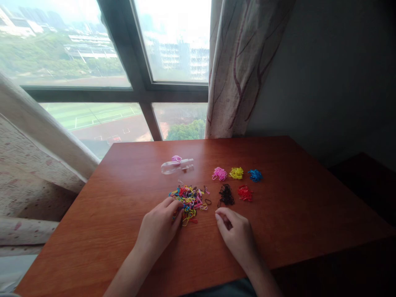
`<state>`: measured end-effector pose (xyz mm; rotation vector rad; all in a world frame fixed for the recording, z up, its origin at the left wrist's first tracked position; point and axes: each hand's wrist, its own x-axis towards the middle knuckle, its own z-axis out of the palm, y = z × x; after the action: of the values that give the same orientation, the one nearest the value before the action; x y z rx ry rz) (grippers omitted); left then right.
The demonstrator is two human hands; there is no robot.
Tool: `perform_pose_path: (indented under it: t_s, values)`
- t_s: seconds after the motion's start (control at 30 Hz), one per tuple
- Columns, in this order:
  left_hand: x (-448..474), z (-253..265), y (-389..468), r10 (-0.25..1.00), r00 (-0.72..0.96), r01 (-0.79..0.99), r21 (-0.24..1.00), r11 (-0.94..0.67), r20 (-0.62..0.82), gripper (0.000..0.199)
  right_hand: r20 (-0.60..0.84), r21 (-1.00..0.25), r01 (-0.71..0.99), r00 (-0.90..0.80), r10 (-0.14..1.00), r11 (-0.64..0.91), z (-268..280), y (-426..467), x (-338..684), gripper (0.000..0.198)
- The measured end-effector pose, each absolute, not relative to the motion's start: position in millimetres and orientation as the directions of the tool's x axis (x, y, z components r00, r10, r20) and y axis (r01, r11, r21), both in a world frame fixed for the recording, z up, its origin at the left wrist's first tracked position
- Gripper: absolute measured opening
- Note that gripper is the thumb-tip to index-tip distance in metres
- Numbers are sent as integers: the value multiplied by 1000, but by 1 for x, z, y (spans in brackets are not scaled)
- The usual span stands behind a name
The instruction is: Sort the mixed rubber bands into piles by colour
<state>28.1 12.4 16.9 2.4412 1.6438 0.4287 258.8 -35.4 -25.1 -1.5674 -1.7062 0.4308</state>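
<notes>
Head view: mixed loops [192, 195] heaped on tabletop [102, 210]; I'd pinch them out singly, lightly, since tangles look likely. Left hand [159, 220] leans in, thumb and forefinger among them, grip unclear. Right hand [236, 231] curled, fingertips together nearside of black pile [227, 195]; I can't tell whether holding anything.

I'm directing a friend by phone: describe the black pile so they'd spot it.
On the brown table, look just beyond the right hand, to the right of the mixed pile. The black pile lies left of the red pile and nearer than the pink pile; it is the only all-black heap.
</notes>
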Motion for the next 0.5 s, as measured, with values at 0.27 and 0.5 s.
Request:
perform_pose_path:
  t_s: [0.27,0.5]
  values:
    - [26,13,13,920,355,873,294,-390,165,15,305,-699,690,48,951,189,-21,-37,258,21]
    - [25,19,10,916,337,843,364,-397,218,16,301,-703,687,54,952,183,-19,-36,257,20]
